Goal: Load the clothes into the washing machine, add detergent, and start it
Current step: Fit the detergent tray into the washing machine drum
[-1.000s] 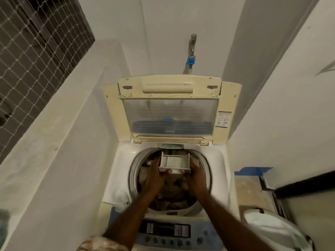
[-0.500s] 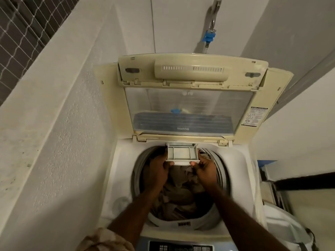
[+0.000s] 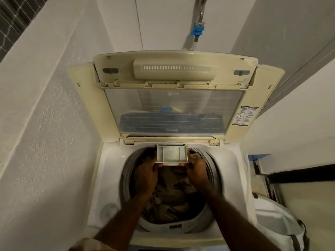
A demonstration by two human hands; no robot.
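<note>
A top-loading washing machine (image 3: pixel 110 171) stands below me with its cream lid (image 3: pixel 174 98) raised upright against the wall. Brown clothes (image 3: pixel 172 194) fill the drum. A small grey detergent drawer (image 3: pixel 172 153) sits at the drum's back rim, partly pulled out, its compartments looking empty. My left hand (image 3: pixel 146 176) grips the drawer's front left corner and my right hand (image 3: pixel 196 169) grips its front right corner. Both forearms reach over the drum.
A white textured wall (image 3: pixel 45 142) runs close along the left. A tap with a blue fitting (image 3: pixel 197 31) is on the back wall above the lid. A white laundry bag (image 3: pixel 279 227) sits at the lower right beside the machine.
My head has moved closer and lower, so the control panel has left the view. Both hands have carried the drawer back to the drum's rear rim under the lid.
</note>
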